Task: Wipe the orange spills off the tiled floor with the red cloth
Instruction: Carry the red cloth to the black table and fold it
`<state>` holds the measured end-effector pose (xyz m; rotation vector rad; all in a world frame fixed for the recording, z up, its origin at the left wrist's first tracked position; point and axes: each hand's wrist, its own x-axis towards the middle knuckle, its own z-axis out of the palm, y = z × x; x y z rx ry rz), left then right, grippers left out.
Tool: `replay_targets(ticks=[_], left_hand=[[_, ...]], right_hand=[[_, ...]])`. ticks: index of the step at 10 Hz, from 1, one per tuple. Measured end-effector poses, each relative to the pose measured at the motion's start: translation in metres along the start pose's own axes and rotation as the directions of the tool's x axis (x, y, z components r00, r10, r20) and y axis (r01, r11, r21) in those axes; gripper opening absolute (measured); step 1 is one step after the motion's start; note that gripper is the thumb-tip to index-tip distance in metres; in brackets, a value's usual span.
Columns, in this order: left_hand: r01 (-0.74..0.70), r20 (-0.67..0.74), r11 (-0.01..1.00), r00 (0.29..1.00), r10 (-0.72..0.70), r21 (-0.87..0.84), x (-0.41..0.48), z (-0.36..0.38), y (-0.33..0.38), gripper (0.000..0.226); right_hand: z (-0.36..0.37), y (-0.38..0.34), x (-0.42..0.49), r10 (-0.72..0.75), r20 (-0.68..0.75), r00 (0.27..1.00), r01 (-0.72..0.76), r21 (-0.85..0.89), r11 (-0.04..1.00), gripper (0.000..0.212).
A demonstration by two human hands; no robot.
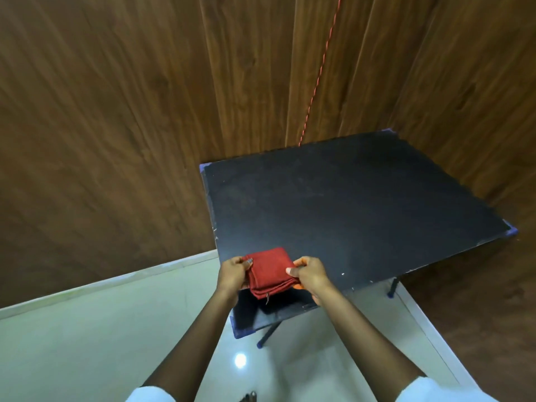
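Note:
A folded red cloth (268, 271) sits over the near left part of a black table (362, 210). My left hand (233, 274) pinches its left edge, and my right hand (311, 272) pinches its right edge. The cloth's layered folds and a small tag hang toward me. Pale glossy floor tiles (101, 343) spread below and to the left of the table. No orange spill shows on the tiles in view. A small orange patch peeks out under my right hand; what it is I cannot tell.
Dark wood-panelled walls (116, 126) close in behind and to the right of the table. A thin red cord (319, 74) hangs down the back wall. The table's dark legs with blue feet (391, 294) stand on the tiles. A light reflection (240, 360) glares on the floor.

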<state>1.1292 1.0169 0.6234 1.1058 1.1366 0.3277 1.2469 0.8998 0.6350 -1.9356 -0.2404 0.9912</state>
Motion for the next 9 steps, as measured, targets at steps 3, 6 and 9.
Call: replay_targets(ticks=[3, 6, 9], left_hand=[[-0.208, -0.002, 0.77, 0.965, 0.262, 0.603, 0.033, -0.02, -0.026, 0.043], [-0.546, 0.54, -0.052, 0.802, 0.255, 0.836, 0.038, -0.047, -0.064, 0.055], [-0.515, 0.511, -0.029, 0.84, 0.185, 0.857, 0.024, -0.038, -0.032, 0.057]], right_hand=[[0.032, 0.03, 0.028, -0.115, -0.103, 0.988, 0.059, -0.44, 0.896, 0.023], [0.036, 0.063, 0.023, -0.339, 0.335, 0.879, 0.429, -0.866, 0.258, 0.053], [0.023, 0.035, 0.016, -0.324, 0.276, 0.905, 0.424, -0.649, 0.632, 0.046]])
